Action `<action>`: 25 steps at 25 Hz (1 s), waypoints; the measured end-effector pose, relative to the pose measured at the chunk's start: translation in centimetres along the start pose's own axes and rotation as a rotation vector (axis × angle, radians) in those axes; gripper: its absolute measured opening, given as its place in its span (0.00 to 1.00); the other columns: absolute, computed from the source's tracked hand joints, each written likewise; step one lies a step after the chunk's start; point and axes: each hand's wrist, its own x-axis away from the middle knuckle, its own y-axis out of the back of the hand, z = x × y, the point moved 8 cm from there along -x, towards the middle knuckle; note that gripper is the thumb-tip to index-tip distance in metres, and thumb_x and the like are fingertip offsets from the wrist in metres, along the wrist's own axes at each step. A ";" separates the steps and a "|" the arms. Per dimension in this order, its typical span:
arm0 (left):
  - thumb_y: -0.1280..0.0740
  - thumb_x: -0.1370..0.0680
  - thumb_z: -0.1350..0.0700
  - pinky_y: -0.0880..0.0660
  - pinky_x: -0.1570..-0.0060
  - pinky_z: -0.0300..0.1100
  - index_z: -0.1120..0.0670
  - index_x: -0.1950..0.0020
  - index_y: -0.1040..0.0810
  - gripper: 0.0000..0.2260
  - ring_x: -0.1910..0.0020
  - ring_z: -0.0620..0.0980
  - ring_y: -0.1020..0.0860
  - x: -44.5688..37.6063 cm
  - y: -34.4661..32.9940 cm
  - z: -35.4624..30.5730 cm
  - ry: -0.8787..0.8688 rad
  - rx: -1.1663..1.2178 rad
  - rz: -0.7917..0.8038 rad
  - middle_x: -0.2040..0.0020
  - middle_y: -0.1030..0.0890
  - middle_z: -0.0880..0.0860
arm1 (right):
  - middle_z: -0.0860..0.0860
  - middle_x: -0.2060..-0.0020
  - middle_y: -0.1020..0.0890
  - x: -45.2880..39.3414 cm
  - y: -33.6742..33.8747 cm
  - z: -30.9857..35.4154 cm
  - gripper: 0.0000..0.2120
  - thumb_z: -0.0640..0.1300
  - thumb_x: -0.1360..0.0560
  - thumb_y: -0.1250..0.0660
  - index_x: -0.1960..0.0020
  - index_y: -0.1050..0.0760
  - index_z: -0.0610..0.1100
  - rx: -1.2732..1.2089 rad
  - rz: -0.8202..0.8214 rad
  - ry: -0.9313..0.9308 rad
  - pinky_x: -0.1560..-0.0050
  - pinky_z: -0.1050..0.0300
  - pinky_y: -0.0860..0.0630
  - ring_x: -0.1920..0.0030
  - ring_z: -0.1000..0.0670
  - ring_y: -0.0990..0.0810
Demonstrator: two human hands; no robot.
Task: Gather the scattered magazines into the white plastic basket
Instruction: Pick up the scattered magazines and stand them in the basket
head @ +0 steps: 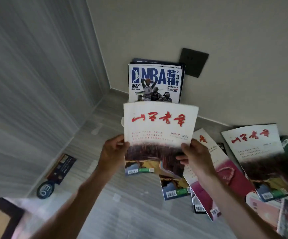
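Note:
I hold a white magazine with red brush lettering upright in front of me. My left hand grips its left edge and my right hand grips its right edge. Behind it stand an NBA magazine and other issues, upright against the wall. The held magazine hides the white plastic basket except for a sliver at its left edge. Several more magazines lie scattered on the floor to the right, among them one with a dark red cover and a second red-lettered white one.
A grey curtain hangs on the left, meeting the beige wall in a corner. A dark wall socket sits above the upright magazines. A dark leaflet and round tag lie on the grey striped floor at the left.

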 end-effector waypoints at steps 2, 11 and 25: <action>0.33 0.25 0.68 0.23 0.61 0.40 0.49 0.54 0.17 0.14 0.65 0.41 0.20 -3.0 1.8 -4.4 -0.132 0.088 -0.067 0.65 0.16 0.44 | 0.52 0.59 0.14 -1.9 0.1 5.2 0.11 0.40 0.22 0.34 0.55 0.21 0.55 -0.005 -0.056 0.112 0.72 0.61 0.20 0.71 0.54 0.17; 0.30 0.26 0.64 0.18 0.51 0.46 0.49 0.62 0.17 0.10 0.61 0.48 0.17 -16.2 3.9 -11.1 -0.083 0.009 -0.177 0.56 0.13 0.54 | 0.49 0.49 0.14 -11.8 -1.2 14.8 0.09 0.45 0.23 0.34 0.46 0.18 0.50 0.138 -0.242 0.228 0.55 0.47 0.16 0.61 0.48 0.14; 0.34 0.27 0.59 0.23 0.55 0.40 0.49 0.46 0.20 0.12 0.54 0.47 0.20 -12.0 -1.3 -1.7 0.052 -0.087 -0.165 0.50 0.18 0.48 | 0.47 0.54 0.17 -10.8 -0.3 2.1 0.14 0.37 0.27 0.32 0.43 0.22 0.45 -0.026 -0.226 -0.082 0.54 0.50 0.19 0.56 0.43 0.17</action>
